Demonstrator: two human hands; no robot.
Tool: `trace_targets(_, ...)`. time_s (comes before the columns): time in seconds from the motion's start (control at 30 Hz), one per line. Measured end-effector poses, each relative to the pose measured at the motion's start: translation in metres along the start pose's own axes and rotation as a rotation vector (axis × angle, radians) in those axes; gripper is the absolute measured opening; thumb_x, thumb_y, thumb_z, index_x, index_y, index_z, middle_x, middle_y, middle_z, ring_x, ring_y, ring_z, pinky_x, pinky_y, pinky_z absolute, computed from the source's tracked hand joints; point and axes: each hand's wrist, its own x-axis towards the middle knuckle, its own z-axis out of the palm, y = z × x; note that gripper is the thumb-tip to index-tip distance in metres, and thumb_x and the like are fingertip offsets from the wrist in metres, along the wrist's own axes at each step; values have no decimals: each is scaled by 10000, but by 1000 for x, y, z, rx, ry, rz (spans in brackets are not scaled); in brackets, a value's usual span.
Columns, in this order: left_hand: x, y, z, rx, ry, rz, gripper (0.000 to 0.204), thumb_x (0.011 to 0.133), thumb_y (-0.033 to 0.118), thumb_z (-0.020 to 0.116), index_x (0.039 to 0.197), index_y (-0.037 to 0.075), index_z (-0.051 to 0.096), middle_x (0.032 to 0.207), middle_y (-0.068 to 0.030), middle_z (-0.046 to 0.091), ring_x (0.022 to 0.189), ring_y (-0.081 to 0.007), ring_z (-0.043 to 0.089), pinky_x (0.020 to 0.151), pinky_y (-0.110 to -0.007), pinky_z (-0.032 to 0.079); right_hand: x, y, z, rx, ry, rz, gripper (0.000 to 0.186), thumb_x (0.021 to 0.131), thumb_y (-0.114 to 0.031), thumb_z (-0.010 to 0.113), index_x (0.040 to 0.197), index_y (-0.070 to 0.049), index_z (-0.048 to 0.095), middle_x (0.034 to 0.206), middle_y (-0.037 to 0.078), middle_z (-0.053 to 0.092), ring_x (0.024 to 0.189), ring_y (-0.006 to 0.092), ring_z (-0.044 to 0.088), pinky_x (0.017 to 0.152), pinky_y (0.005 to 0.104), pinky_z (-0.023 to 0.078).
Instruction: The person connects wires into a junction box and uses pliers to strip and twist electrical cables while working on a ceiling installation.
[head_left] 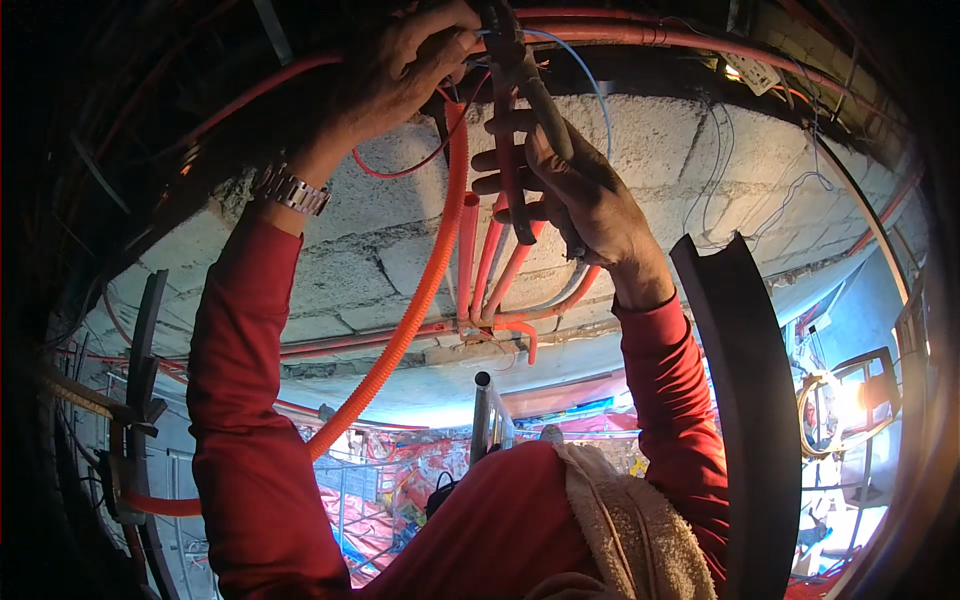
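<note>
Overhead, my right hand [600, 205] is wrapped around the dark handles of a pair of pliers [545, 110], whose head points up. My left hand [425, 60], with a metal watch on its wrist, is closed beside the pliers' head. Its fingertips pinch a thin blue wire [575, 55], which arcs out to the right past the pliers. A red wire [400, 172] loops below my left hand. Just under that hand is the upper end of an orange corrugated conduit [432, 275], which curves down behind my left forearm. The pliers' jaw tips are too dark to make out.
Orange pipes [490, 270] run along the block wall [370, 250]. A dark metal channel [745, 400] stands close to my right arm. Below are a metal ladder rail [482, 415] and a towel [640, 520] on me. A bright work lamp [858, 395] shines at right.
</note>
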Motion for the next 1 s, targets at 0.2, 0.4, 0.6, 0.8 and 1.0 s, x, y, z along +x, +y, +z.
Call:
trace_targets(0.2, -3, 2, -2, -5, 25, -7, 394, 1087, 364, 552, 1321, 54, 617, 1144, -69, 694, 948, -147, 742, 835, -295, 576, -2, -5, 5, -12, -4, 54, 627, 1047, -533, 544, 1527, -143, 446, 1311, 147, 631, 1140, 321, 674, 891, 509, 556)
trace_targets(0.4, -2, -4, 0, 5, 21, 40, 405, 1086, 367, 552, 1341, 57, 607, 1187, -71, 689, 970, -162, 743, 809, -283, 594, -1, -6, 4, -88, -17, 27, 632, 1040, -544, 552, 1518, -140, 458, 1282, 140, 631, 1097, 302, 688, 857, 486, 570)
trace_targets(0.6, -3, 4, 4, 60, 36, -59, 414, 1076, 388, 561, 1346, 79, 614, 1241, -75, 674, 1008, -180, 745, 739, -269, 609, 3, -2, 4, -122, 54, -4, 705, 1026, -517, 603, 1487, -19, 409, 1107, 182, 691, 983, 258, 722, 800, 414, 591)
trace_targets(0.8, -7, -2, -1, 305, 38, 160, 383, 1088, 364, 543, 1325, 74, 622, 1246, -71, 676, 1036, -175, 737, 799, -275, 603, 9, 12, 0, -15, -38, 86, 631, 1036, -468, 609, 1433, -12, 428, 1089, 193, 708, 993, 256, 724, 681, 341, 579)
trace_targets(1.0, -3, 5, 8, 118, 56, 58, 359, 1087, 344, 552, 1280, 51, 628, 1154, -73, 694, 954, -137, 731, 789, -283, 584, 11, 21, 1, -4, -59, -44, 730, 1033, -529, 579, 1530, -38, 369, 1199, 214, 680, 1067, 283, 718, 712, 355, 587)
